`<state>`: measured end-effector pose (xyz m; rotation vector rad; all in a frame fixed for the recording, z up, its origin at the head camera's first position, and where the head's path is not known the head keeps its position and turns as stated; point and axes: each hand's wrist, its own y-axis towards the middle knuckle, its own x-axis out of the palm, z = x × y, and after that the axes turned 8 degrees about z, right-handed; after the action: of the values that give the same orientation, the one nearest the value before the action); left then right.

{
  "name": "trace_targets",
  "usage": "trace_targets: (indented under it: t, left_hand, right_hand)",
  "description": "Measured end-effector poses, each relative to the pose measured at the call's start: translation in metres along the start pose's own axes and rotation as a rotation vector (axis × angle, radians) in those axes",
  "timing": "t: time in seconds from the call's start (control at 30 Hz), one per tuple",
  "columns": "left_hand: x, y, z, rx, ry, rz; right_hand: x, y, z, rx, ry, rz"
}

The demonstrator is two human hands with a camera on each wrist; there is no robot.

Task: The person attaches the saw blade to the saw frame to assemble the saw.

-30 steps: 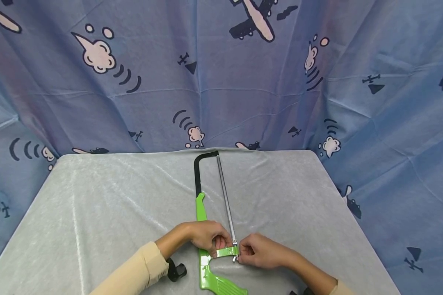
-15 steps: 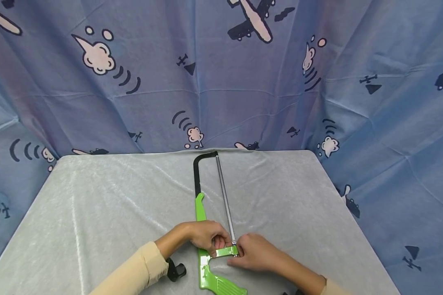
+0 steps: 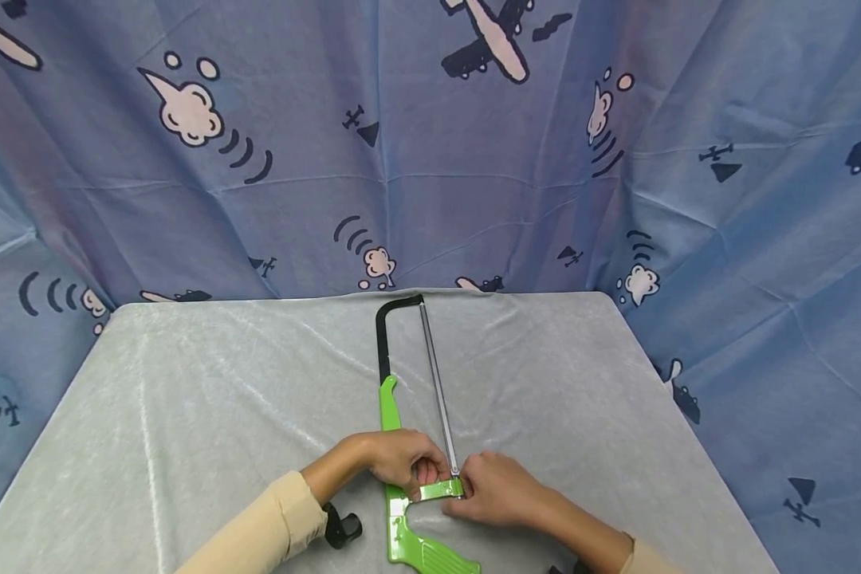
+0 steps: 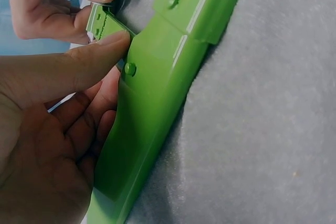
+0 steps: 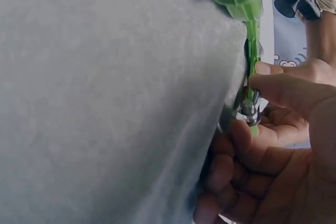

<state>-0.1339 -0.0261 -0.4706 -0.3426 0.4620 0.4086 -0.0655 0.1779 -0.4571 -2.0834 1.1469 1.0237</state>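
A hacksaw [image 3: 399, 522] with a green handle and black front frame lies on the table, its grey blade [image 3: 439, 391] running along the right side. My left hand [image 3: 405, 461] pinches the short green arm of the frame, thumb over the green metal by a rivet [image 4: 129, 68] in the left wrist view. On the other side, my right hand [image 3: 501, 490] has its curled fingers at the blade's near end. There, in the right wrist view, a small metal wing nut [image 5: 248, 114] sits between thumb and fingers, partly hidden by them.
A grey velvety cloth [image 3: 222, 414] covers the table. Behind and beside it hangs a blue curtain [image 3: 294, 143] with airplane prints. A black wrist device [image 3: 343, 528] is strapped at the left sleeve.
My right hand has shifted slightly left, its fingers closing over the wing nut that showed a second ago. The left hand and hacksaw have stayed put.
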Motion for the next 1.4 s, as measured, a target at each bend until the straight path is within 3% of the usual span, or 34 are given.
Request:
trace_targets:
  t: [0.2,0.53,0.87,1.1,1.4]
  left_hand:
    - [0.001,0.0,-0.001,-0.004,0.005,0.002]
    - [0.001,0.0,0.0,-0.011,0.015,0.006]
    - [0.002,0.0,0.001,-0.018,0.024,0.008]
    - [0.001,0.0,0.002,-0.017,0.032,0.014]
    - [0.0,-0.001,0.001,-0.015,0.038,0.019]
  right_hand:
    - [-0.007,0.001,0.006,0.001,0.097,-0.094]
    - [-0.017,0.009,0.023,-0.116,0.313,-0.257]
    - [-0.022,0.016,0.033,-0.155,0.442,-0.413]
    - [-0.023,0.019,0.037,-0.171,0.446,-0.434]
    - [-0.021,0.02,0.038,-0.158,0.448,-0.392]
